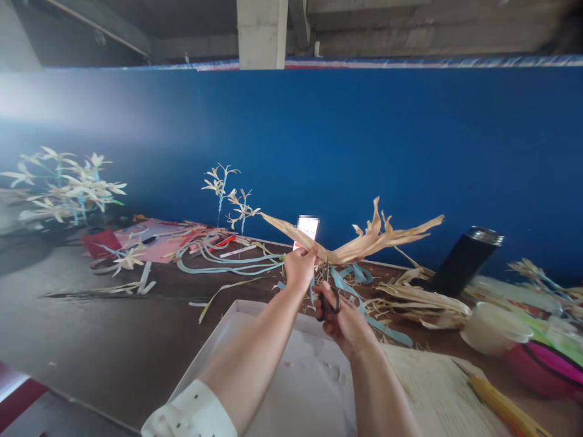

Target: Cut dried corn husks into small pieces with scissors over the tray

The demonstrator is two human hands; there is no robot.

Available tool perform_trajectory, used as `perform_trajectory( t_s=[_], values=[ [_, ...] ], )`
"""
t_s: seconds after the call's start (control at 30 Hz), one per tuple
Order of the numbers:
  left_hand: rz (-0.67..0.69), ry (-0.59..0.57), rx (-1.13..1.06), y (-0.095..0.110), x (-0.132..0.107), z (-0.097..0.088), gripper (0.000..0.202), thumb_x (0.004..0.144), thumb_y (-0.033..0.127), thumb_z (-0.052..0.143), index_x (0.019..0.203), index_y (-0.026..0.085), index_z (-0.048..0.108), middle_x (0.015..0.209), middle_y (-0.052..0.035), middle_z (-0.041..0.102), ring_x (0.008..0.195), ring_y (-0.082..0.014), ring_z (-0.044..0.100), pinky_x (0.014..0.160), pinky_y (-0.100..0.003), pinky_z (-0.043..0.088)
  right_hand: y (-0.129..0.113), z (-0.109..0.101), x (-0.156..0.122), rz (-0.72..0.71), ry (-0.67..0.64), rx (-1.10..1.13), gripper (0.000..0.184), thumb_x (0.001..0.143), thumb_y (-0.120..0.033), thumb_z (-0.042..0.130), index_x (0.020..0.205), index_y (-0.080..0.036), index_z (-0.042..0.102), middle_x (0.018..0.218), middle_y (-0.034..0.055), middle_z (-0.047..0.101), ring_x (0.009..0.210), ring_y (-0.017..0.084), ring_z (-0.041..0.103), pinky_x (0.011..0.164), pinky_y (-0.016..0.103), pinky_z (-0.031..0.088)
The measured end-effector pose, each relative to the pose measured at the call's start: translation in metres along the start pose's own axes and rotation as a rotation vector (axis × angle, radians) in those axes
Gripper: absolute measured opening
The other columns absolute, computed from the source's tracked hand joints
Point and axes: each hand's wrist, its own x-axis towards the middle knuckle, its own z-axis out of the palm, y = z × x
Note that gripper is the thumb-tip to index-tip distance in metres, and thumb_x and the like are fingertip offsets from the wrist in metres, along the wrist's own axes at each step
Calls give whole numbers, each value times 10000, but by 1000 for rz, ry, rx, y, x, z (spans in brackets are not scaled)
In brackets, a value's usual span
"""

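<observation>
- The left hand (301, 267) pinches the dry husk (364, 246) between thumb and fingers. The husk is up above the back of the table, in front of the blue wall (319, 133).
- The right hand (348, 321) is curled around the handles of the scissors (337, 300). The blades point up at the husk, right beside the left fingers. I can't tell how wide apart the blades are.
- A finger could get nipped, because the blades are so near it.
- The husk looks thin and dry, so a hard tug could rip it the wrong way.
- If the pinch is too loose, the husk could twist and the cut could go crooked.
- The blades could also snag the blue strips (387, 331), since some lie just below.
- The table (113, 340) is dark and messy, with little scraps and more husks (423, 300).
- A white tray (314, 388) sits under the arms, with paper (419, 382) beside it.
- A black bottle (464, 261) is on the right, and pale flowers (77, 188) are far left.
- Up high there is a gray post (263, 33).
</observation>
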Motion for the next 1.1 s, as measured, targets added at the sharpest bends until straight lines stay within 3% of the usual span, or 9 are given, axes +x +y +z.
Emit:
perform_trajectory(
  t_s=[0.23, 0.4, 0.57, 0.7, 0.9, 1.1],
  values=[
    [-59, -82, -63, -3, -5, 5, 285, 664, 416, 659, 601, 140, 628, 562, -53, 643, 590, -167, 639, 524, -222, 456, 1, -6, 8, -131, 1, 54, 431, 662, -468, 704, 973, -176, 638, 693, 4, 586, 532, 67, 484, 372, 137, 232],
    [-58, -125, -70, -4, -3, 13, 258, 684, 392, 655, 610, 145, 646, 571, -57, 652, 605, -163, 637, 546, -223, 462, -4, -6, 14, -208, 125, 54, 444, 587, -462, 757, 871, -138, 647, 638, 5, 565, 507, 75, 460, 379, 157, 218],
    [-28, -191, -75, 10, -2, 32, 249, 694, 380, 647, 624, 141, 662, 598, -61, 661, 616, -168, 638, 565, -233, 470, -10, -18, 22, -384, 199, -3, 355, 602, -465, 740, 684, -146, 607, 515, -40, 477, 432, 54, 331, 369, 183, 171],
    [-35, -202, 1, 14, 0, 57, 223, 695, 355, 642, 634, 143, 673, 576, -61, 655, 631, -169, 641, 592, -228, 473, -15, -33, 27, -459, 302, -60, 384, 592, -485, 734, 560, -153, 543, 456, -43, 445, 402, 52, 295, 365, 208, 176],
    [-62, -237, 152, -2, 3, 89, 188, 692, 309, 619, 637, 138, 677, 593, -76, 662, 655, -186, 651, 632, -247, 479, -12, -55, 37, -458, 458, -42, 327, 587, -466, 719, 623, -173, 578, 468, -43, 468, 417, 82, 352, 363, 215, 207],
    [-65, -274, 201, -8, 6, 97, 165, 672, 281, 612, 607, 131, 636, 606, -78, 659, 586, -169, 635, 545, -230, 454, -9, -60, 38, -413, 500, -16, 337, 579, -474, 724, 611, -172, 577, 464, -41, 462, 418, 80, 346, 364, 222, 220]
  ],
)
